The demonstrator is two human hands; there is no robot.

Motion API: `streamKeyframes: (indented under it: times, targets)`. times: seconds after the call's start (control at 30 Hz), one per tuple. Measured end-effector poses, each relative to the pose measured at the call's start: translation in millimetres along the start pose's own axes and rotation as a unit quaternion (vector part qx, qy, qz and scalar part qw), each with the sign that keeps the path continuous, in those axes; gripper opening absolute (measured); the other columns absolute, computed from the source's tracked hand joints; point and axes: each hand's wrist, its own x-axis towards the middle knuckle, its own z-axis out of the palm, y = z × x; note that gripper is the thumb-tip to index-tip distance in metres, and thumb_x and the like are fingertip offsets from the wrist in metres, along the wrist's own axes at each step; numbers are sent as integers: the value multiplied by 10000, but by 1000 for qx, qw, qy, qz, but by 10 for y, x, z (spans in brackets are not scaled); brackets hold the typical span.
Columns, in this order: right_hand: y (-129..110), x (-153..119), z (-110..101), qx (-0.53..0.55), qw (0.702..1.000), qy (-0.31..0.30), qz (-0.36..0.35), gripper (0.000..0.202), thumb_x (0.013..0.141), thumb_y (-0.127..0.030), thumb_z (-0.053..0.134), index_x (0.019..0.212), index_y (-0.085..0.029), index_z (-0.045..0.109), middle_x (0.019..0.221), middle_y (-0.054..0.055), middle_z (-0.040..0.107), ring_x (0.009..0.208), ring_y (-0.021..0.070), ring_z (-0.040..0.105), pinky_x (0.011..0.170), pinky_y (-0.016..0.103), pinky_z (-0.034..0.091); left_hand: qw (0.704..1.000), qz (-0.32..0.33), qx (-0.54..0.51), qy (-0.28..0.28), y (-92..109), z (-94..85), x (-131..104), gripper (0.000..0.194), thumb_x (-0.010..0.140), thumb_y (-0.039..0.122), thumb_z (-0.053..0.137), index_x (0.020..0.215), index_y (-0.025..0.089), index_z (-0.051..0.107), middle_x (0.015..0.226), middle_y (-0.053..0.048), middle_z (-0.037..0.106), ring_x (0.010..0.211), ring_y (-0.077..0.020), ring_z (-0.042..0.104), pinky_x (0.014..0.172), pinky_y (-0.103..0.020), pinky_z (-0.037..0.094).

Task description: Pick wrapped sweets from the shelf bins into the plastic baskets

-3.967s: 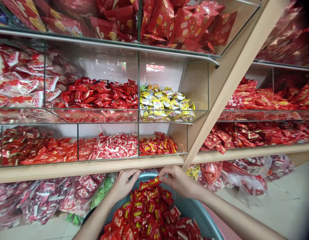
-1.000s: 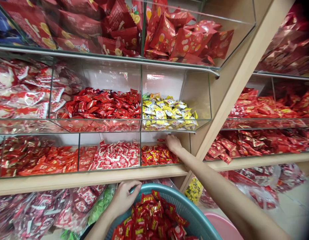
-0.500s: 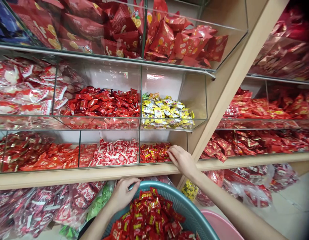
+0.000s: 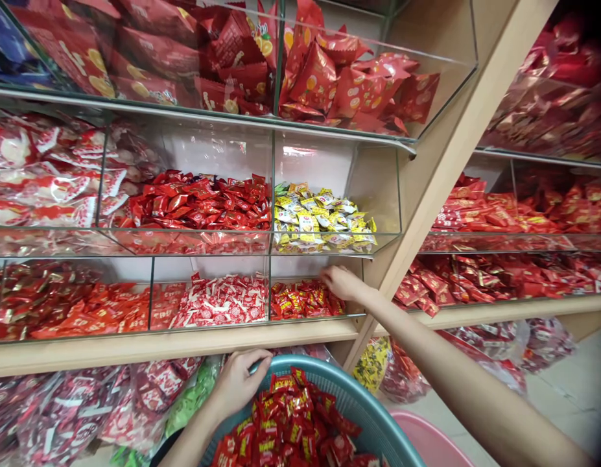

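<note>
1. Teal plastic basket [image 4: 392, 408], lower centre of the frame: my left hand [image 4: 239, 383] is clamped on its rim, likely to steady it close below the shelf.
2. Red wrapped candies with yellow lettering [image 4: 293, 415]: heaped inside the basket, whose raised wall contains them.
3. Right hand [image 4: 341, 283], centre right of the frame: fingers curled together over matching red-and-yellow candies [image 4: 300, 301] in the lower bin. I cannot tell whether they grip one.
4. Clear glass divider [image 4: 270, 285]: stands between this pile and the red-and-white candies [image 4: 227, 301], presumably to prevent mixing.
</note>
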Motion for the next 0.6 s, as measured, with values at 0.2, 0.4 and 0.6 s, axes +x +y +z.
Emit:
streamKeyframes:
  times: [0.2,0.4,0.6]
  targets:
    - [-49,495,226,24,999,-38,28,295,887,-340,507,1124,-168,542,1152,74,561,976,192,569,838,412,481,1000,-2,-2,2,-21,-8,3,257,892,354,448,904,239,678,896,12,723,814,-163,651,725,-205,448]
    - [-14,548,346,77,995,-58,25,297,886,-327,510,1139,-174,537,1171,74,548,985,203,565,830,404,489,1000,-11,-12,-5,-37,-4,23,258,893,358,447,905,244,679,888,20,722,794,-156,650,703,-198,447]
    - [46,583,317,130,988,-74,33,328,882,-365,507,1142,-168,542,1187,76,550,1025,221,554,875,437,458,1000,-9,-13,-5,-40,-7,20,270,894,365,444,929,244,683,894,8,723,802,-160,650,715,-203,447]
